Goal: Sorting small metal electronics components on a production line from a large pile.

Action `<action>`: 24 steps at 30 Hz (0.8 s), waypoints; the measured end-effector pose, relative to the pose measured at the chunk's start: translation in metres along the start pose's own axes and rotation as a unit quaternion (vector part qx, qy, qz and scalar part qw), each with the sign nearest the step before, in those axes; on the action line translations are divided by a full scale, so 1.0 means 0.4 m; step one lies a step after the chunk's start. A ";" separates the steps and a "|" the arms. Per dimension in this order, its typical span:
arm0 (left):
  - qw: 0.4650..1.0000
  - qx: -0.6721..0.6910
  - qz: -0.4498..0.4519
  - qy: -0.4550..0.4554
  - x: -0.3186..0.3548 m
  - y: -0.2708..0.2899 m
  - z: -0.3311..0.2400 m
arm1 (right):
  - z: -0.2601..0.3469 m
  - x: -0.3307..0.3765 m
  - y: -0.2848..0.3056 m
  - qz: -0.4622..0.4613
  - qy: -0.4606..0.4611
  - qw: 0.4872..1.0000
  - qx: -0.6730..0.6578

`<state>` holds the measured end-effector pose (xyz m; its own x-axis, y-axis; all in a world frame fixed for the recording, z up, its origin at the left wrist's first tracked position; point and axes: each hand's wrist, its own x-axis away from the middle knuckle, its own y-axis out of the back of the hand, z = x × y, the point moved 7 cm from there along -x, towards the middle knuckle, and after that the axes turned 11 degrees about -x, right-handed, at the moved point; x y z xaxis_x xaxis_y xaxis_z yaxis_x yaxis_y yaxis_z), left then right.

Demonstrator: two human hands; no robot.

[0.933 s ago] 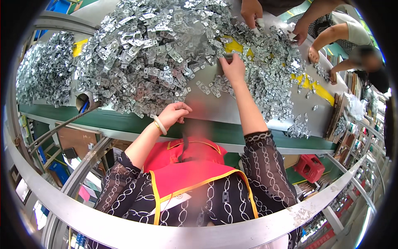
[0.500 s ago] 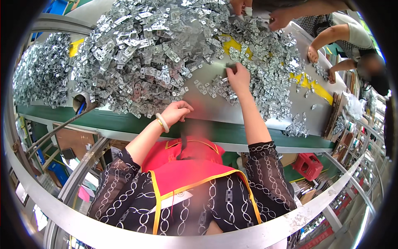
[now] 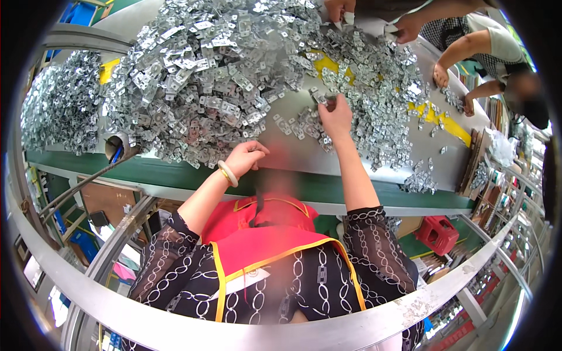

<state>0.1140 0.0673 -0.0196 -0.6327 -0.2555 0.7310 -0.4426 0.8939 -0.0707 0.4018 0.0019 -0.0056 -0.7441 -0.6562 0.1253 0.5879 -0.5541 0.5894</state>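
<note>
By R hand [image 3: 336, 120] | sm. metal pcs [image 3: 307, 123] | silvery, flat, holed

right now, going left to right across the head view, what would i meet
Leftmost pile of metal pieces, leftmost yellow patch, left hand, right hand, red plastic stool, crumpled clear plastic.

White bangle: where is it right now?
In the head view, the white bangle is left of centre, around the wrist of the person's left hand, by the green strip and below the large heap of metal pieces.
</note>
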 end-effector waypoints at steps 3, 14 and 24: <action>1.000 -0.023 0.010 0.012 -0.013 -0.018 0.022 | -0.046 0.036 0.053 -0.048 0.046 0.998 0.018; 0.960 -0.232 -0.062 -0.142 -0.045 -0.040 -0.072 | 0.101 0.009 -0.087 -0.067 0.130 0.987 -0.065; 0.966 -0.213 -0.084 -0.117 -0.012 0.024 -0.054 | 0.018 -0.055 -0.062 -0.010 -0.030 0.998 -0.056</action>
<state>0.1265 0.0849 -0.0090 -0.7237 -0.4416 0.5303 -0.2815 0.8905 0.3574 0.4014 0.0338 -0.0170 -0.7714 -0.6149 0.1637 0.6022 -0.6222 0.5002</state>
